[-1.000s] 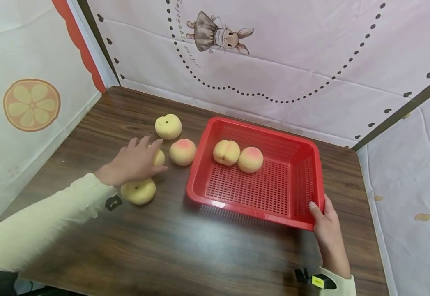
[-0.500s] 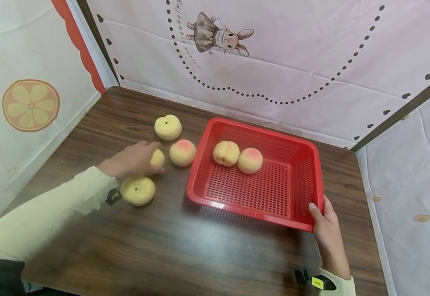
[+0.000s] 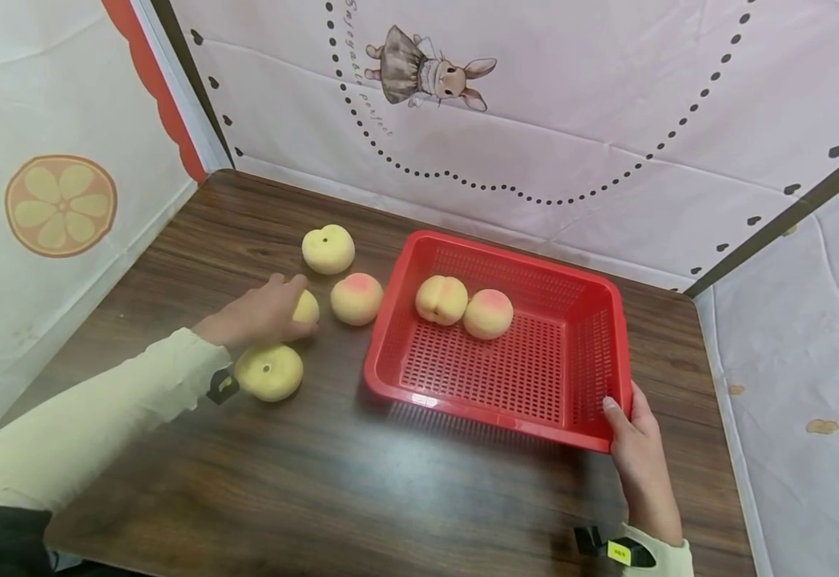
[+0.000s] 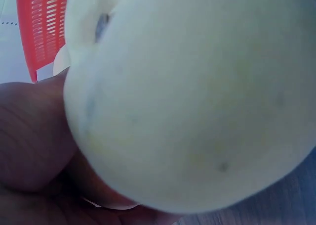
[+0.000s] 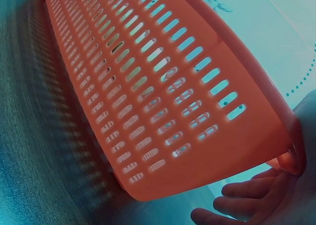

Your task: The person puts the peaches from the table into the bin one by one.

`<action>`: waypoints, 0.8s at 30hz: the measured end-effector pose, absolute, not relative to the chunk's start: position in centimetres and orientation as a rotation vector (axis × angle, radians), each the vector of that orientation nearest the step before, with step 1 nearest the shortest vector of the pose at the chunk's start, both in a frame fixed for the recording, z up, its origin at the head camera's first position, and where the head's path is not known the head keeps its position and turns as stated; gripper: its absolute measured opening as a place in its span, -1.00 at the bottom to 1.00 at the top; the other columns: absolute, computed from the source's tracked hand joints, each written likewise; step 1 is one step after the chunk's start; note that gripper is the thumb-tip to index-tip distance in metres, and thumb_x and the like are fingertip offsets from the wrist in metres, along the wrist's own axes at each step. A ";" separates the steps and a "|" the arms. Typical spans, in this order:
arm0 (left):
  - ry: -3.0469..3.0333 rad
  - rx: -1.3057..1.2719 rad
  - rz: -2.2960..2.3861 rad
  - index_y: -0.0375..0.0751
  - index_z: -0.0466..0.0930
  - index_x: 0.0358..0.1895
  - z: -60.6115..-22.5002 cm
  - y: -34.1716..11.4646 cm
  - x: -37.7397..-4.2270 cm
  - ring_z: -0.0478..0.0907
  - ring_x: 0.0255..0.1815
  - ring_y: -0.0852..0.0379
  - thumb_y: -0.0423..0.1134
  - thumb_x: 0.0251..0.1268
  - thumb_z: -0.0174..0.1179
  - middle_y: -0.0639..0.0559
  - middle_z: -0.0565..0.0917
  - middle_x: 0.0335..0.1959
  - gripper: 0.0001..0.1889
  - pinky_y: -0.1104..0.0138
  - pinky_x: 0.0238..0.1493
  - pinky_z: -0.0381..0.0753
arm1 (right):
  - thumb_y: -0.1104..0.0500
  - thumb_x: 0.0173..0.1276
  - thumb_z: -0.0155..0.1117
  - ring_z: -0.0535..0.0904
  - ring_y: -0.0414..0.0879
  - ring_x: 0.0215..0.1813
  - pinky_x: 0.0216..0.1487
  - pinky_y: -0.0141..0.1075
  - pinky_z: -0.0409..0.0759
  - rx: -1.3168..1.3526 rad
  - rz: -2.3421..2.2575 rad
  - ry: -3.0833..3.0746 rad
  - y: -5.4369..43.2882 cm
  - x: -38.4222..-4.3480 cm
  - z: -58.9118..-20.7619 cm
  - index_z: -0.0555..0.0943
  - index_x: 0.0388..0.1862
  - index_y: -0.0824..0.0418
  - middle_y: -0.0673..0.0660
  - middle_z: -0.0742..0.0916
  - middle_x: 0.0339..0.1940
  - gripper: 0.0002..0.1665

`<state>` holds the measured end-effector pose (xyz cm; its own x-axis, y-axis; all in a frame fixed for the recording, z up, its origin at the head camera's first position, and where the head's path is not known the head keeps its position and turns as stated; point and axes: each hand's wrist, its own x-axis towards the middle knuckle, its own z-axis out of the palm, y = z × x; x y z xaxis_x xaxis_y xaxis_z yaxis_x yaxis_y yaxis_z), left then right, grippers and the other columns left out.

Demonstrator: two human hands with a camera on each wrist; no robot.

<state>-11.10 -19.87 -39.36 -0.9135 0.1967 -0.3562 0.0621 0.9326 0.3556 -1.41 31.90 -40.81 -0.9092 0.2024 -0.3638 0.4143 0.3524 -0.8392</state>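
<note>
My left hand [image 3: 264, 311] curls round a pale yellow peach [image 3: 307, 307] on the left of the table, its thumb on the near side and fingers over the far side. Just below that hand lies another yellow peach [image 3: 270, 373], which fills most of the left wrist view. A pink-topped peach [image 3: 356, 299] sits to the right of the gripped one, and a further yellow peach [image 3: 328, 249] is behind it. My right hand [image 3: 639, 441] grips the right end of a red plastic basket [image 3: 462, 409], thumb over the rim and fingers outside. Two peaches [image 3: 441, 300] rest inside, toward its left.
The dark wood-grain table [image 3: 361, 497] runs from the near edge to a printed white cloth wall [image 3: 570, 96] at the back. More cloth walls stand at left and right. The basket's left rim is close beside the pink-topped peach.
My left hand has gone from spread fingers over the peach to curling round it, and has drawn slightly back. The right hand and basket have stayed in place.
</note>
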 end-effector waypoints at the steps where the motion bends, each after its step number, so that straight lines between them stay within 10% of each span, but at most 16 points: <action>1: 2.695 0.184 0.482 -0.34 0.26 0.35 -39.4 -19.9 -11.1 0.57 -0.22 -0.14 0.04 0.35 0.32 -0.33 0.43 -0.02 -0.29 0.09 -0.30 0.56 | 0.00 0.71 -0.08 0.66 -0.38 -0.02 -0.03 -0.49 0.68 0.558 -1.589 2.415 31.9 -1.4 -40.8 -0.05 0.75 -0.02 0.23 0.45 0.55 -0.24; 24: 2.715 0.190 0.484 -0.35 0.17 0.37 -38.1 -19.6 -10.9 0.57 -0.30 -0.15 0.03 0.37 0.24 -0.35 0.38 -0.02 -0.28 0.12 -0.37 0.56 | -0.03 0.70 -0.07 0.67 -0.34 0.00 -0.03 -0.48 0.69 0.582 -1.564 2.417 31.9 -1.5 -40.9 -0.05 0.75 -0.06 0.20 0.46 0.55 -0.24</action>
